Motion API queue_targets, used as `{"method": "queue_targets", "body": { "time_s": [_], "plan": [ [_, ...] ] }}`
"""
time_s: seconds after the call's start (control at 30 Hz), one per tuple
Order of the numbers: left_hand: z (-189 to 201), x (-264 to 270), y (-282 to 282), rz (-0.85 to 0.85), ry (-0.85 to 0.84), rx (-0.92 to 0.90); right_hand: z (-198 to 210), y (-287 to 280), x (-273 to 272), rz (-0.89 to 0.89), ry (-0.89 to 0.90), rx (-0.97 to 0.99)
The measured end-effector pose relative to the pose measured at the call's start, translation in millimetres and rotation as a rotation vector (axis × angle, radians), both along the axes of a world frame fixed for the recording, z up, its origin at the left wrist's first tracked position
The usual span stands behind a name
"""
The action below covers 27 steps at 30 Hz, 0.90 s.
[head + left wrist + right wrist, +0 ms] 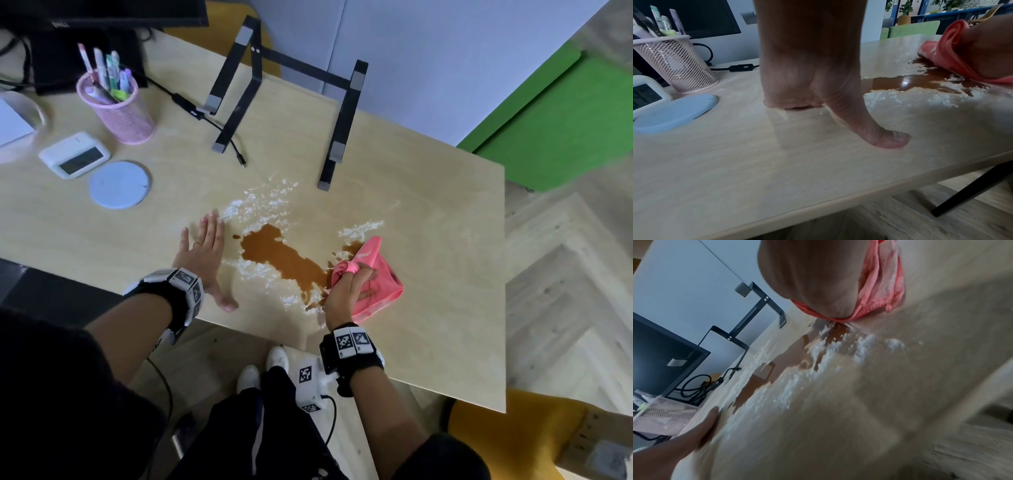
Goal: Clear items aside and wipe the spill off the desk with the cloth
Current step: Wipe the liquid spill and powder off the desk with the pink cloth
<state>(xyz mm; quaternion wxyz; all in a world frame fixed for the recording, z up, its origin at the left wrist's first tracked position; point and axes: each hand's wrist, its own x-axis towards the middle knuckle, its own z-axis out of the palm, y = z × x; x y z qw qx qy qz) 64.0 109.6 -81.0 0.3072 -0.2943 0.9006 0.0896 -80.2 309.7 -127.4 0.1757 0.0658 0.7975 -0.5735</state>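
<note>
Spill sits in the near-middle of the desk: a brown puddle with white powder scattered around its edges. Right hand is at the puddle's right end, fingers curled round a bunched pink cloth and pressing it down on the desk so the cloth's edge touches the brown liquid. Left hand lies flat just left of the spill, palm down, fingers straight and slightly spread, thumb stuck out toward the near edge; the left wrist view shows the thumb tip on the wood.

Off to the far left, well apart from the mess: pink mesh pen cup, white clock and blue coaster, with the clock and coaster just beside each other. Black stand is at the far side, its near foot close to the powder, and a cable runs past it.
</note>
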Motion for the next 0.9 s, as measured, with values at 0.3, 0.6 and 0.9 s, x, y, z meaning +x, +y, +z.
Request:
{"method": "queue_targets", "body": {
  "time_s": [0.3,0.6,0.9],
  "plan": [
    [3,-1,0,-0.009,-0.012,-0.012,7,-23,-55,0.003,0.024,0.039],
    [2,0,0,-0.011,-0.01,-0.017,11,-24,-118,0.03,0.059,0.058],
    [3,-1,0,0.001,-0.004,-0.006,2,-23,-141,0.148,-0.014,-0.119]
  ]
}}
